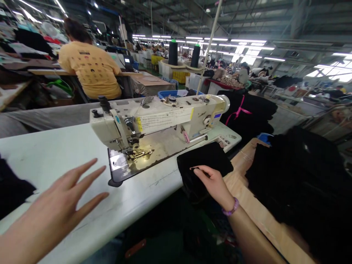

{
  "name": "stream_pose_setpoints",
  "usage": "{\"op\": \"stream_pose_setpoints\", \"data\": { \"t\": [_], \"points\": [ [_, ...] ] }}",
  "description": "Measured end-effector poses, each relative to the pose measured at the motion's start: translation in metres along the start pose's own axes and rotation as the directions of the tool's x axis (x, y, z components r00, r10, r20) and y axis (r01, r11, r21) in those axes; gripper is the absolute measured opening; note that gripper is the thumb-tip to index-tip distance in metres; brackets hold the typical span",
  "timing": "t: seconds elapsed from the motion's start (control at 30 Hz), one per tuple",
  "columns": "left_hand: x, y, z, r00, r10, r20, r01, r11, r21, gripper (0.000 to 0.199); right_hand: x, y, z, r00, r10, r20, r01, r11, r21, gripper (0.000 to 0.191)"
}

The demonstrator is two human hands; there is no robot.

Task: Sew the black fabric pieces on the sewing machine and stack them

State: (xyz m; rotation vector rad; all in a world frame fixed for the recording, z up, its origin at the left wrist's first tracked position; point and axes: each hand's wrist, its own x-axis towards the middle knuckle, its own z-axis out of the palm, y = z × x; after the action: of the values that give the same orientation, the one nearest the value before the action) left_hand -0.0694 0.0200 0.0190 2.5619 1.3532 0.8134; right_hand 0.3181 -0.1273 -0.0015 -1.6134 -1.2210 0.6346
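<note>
Black folded fabric (205, 156) at 11 o'clock from right hand (213, 181), the nearer, fingertips pinching it; left hand (64, 200) spread wide, empty.

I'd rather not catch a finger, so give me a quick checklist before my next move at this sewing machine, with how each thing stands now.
1. Left hand away from the presser foot: ok, fingers spread, off to its left.
2. Right hand on the black cloth: ok, thumb and forefinger seem to pinch its top.
3. Black cloth at the presser foot: not ok, it lies apart, at the near edge of the white table.
4. Pink tool away from the presser foot: ok, it is by the machine's right-hand body.
5. Needle threaded: cannot tell, too small to see.
</note>
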Motion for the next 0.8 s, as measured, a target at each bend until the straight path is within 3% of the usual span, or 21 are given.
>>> {"op": "stream_pose_setpoints", "data": {
  "t": [0.1,0.17,0.23,0.37,0.43,0.47,0.53,0.6,0.63,0.7,0.8],
  "points": [
    [-0.001,0.037,0.01,0.981,0.166,0.097,-0.167,0.986,0.005,0.05,0.009,-0.007,-0.013,0.997,0.005,-0.074,-0.004,1.0,0.014,0.032],
    [0.001,0.062,0.011,0.975,0.189,0.114,-0.186,0.982,-0.036,0.048,0.015,-0.016,-0.02,0.971,-0.118,-0.207,0.109,0.993,-0.055,0.031],
    [0.005,0.087,0.01,0.968,0.222,0.118,-0.211,0.973,-0.096,0.05,0.018,-0.03,-0.023,0.91,-0.305,-0.282,0.269,0.95,-0.159,0.026],
    [0.022,0.14,0.013,0.95,0.313,-0.016,-0.309,0.929,-0.202,0.063,0.016,-0.072,-0.013,0.805,-0.576,-0.145,0.544,0.813,-0.208,0.017],
    [0.033,0.162,0.014,0.947,0.31,-0.09,-0.323,0.913,-0.25,0.057,0.012,-0.093,-0.005,0.792,-0.607,-0.064,0.596,0.792,-0.132,0.017],
    [0.039,0.17,0.014,0.953,0.288,-0.091,-0.302,0.907,-0.295,0.044,0.011,-0.102,-0.001,0.801,-0.598,-0.041,0.593,0.8,-0.088,0.016],
    [0.049,0.176,0.008,0.986,0.156,-0.057,-0.166,0.899,-0.406,0.024,0.012,-0.112,0.003,0.845,-0.535,0.005,0.535,0.845,0.006,0.025],
    [0.055,0.171,-0.002,0.997,-0.08,-0.018,0.058,0.845,-0.532,0.025,0.02,-0.113,0.003,0.895,-0.435,0.095,0.433,0.9,0.049,0.047],
    [0.057,0.165,-0.008,0.979,-0.206,0.002,0.167,0.785,-0.597,0.027,0.026,-0.109,0.003,0.909,-0.385,0.162,0.383,0.923,0.045,0.051],
    [0.057,0.15,-0.02,0.914,-0.401,0.053,0.314,0.62,-0.719,0.033,0.039,-0.098,0.002,0.909,-0.294,0.295,0.299,0.954,0.032,0.036],
    [0.052,0.128,-0.03,0.826,-0.538,0.165,0.423,0.399,-0.813,0.04,0.054,-0.077,0.004,0.893,-0.197,0.405,0.155,0.979,0.134,0.019]
  ]
}}
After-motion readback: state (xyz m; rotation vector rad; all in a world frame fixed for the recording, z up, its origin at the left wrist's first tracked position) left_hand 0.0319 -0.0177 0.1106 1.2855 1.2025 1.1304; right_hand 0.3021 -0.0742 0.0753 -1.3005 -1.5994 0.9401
